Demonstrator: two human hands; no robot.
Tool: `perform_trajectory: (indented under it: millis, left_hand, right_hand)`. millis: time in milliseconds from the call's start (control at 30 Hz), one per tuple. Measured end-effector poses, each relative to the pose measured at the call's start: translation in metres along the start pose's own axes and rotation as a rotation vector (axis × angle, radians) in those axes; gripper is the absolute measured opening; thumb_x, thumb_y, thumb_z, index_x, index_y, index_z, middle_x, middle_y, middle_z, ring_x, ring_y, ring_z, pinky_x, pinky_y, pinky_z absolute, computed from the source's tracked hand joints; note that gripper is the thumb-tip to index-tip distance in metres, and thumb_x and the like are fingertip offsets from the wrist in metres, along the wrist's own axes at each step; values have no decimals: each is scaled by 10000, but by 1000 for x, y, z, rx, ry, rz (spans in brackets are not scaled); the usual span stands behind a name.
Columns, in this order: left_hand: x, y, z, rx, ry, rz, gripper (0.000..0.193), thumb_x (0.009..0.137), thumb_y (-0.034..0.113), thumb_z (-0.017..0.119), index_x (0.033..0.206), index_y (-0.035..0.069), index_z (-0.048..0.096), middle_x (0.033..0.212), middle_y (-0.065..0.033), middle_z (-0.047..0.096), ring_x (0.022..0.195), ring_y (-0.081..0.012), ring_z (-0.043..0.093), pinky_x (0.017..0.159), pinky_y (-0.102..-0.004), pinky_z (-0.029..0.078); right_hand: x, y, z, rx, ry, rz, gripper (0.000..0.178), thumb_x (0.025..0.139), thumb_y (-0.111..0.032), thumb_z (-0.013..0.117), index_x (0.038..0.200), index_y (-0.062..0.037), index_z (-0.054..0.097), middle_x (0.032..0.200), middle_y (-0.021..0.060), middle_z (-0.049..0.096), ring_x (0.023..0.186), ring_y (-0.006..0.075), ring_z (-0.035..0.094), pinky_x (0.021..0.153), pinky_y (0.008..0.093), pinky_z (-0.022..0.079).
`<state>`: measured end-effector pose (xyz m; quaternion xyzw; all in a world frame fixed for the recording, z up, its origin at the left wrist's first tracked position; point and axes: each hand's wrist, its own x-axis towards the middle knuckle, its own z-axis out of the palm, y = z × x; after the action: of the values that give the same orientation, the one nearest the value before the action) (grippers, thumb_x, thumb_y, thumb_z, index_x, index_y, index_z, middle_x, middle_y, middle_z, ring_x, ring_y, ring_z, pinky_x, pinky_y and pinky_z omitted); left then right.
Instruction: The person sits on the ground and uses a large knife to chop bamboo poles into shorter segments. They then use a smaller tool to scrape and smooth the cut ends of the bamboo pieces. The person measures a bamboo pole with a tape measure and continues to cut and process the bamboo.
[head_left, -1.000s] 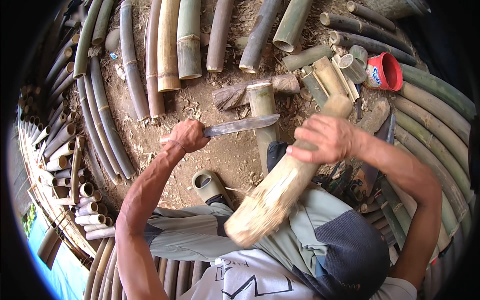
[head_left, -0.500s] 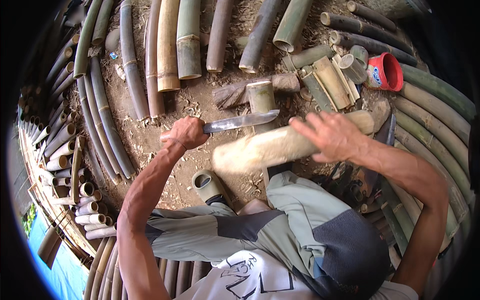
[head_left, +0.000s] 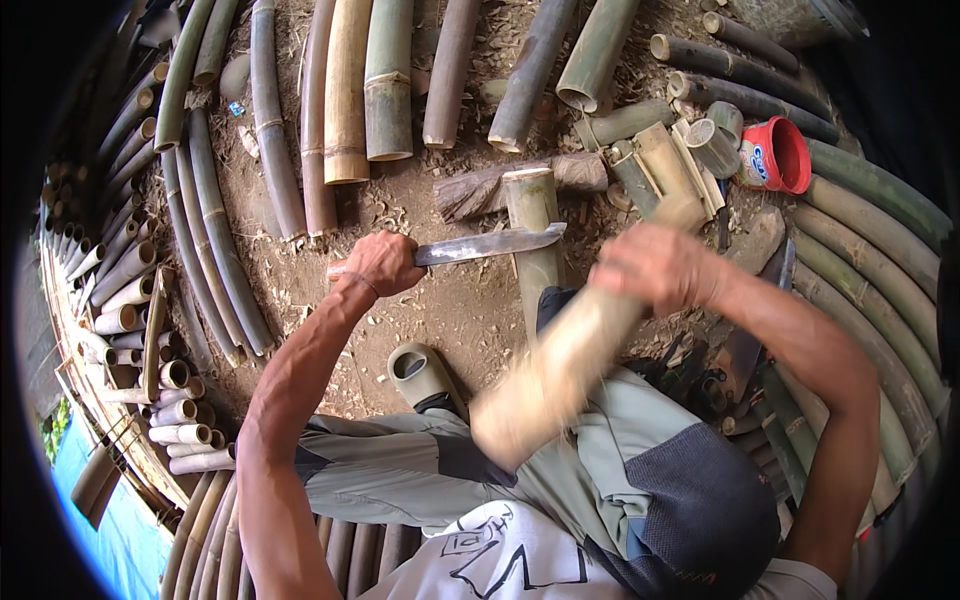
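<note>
My left hand [head_left: 388, 264] is closed round the handle of a long knife [head_left: 478, 247]. Its blade points right, and the tip end overlaps a length of bamboo [head_left: 533, 203]; whether it touches or is sunk in, I cannot tell. That bamboo leans with its far end on a short dark log [head_left: 472, 192], its near end between my legs. Closed too, my right hand [head_left: 655, 268] grips a thick pale wooden club [head_left: 555, 365], blurred by motion. The club's broad end hangs over my trouser leg, nearer to me than the blade.
Long bamboo poles [head_left: 388, 90] lie across the far side, with more curving along the right [head_left: 860, 220]. Cut tubes [head_left: 180, 434] are stacked at left. Split pieces [head_left: 665, 165] sit beside a red bucket [head_left: 790, 155]. Shavings litter the dirt floor [head_left: 400, 330].
The club has swung back toward my body, its broad end now lower and more upright in view. My left hand and knife keep nearly the same place against the bamboo.
</note>
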<state>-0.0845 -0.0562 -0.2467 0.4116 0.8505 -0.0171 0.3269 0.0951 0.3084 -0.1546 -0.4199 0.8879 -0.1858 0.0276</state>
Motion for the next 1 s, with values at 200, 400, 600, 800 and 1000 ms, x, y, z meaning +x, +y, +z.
perform_trajectory:
  millis: [200,400,600,800,1000]
  left_hand:
    - [1,-8,-5,-52,-32,-36,240,786,340,630,771,121,728,633,-117,653,541,-266,614,555,-406,518]
    - [11,-10,-12,-2,-80,-43,266,799,356,631,797,109,729,639,-122,651,564,-278,624,588,-415,527]
    - [17,-12,-10,2,-57,18,278,789,364,627,784,100,713,655,-133,645,610,-290,641,599,-429,527]
    - [-8,16,15,-34,-37,-203,399,878,417,627,988,33,634,945,-122,613,637,-177,616,514,-350,520]
    - [-39,35,30,-96,426,-145,479,829,429,736,1080,63,555,1021,-105,571,996,-276,523,895,-430,377]
  right_hand:
    - [35,-60,-30,215,-190,298,851,580,-398,874,1275,-68,510,942,116,594,790,275,659,675,392,585]
    - [-3,-1,-10,-102,-366,613,802,611,-373,870,1262,-68,514,978,122,594,870,290,655,737,384,581]
    - [15,-24,-4,60,28,106,760,630,-384,853,1242,-83,516,918,90,585,752,270,648,662,373,565]
    - [-18,-26,-11,64,-206,625,868,575,-358,871,1287,-42,486,947,128,575,769,269,639,669,397,574]
    - [-23,-92,-10,367,-3,666,846,558,-265,862,1269,11,496,1079,169,585,1010,345,623,902,421,518]
